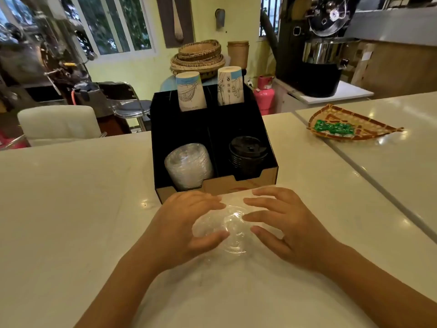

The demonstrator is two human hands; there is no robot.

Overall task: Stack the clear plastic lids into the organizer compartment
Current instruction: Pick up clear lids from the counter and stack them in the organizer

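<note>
A black cardboard organizer [272, 178] stands on the white counter in front of me. Its front left compartment holds a stack of clear plastic lids [188, 165]; the front right one holds black lids [248, 152]. Loose clear lids [233, 230] lie on the counter just before the organizer, overlapping one another. My left hand [189, 223] curls around their left side, thumb on the near rim. My right hand [286, 223] rests on their right side with fingers spread over the top.
Two upside-down paper cup stacks [190, 91] [230, 85] fill the organizer's rear compartments. A woven tray with green candies [352, 126] lies on the counter at the right. A white chair back [59, 123] stands beyond the counter's left edge.
</note>
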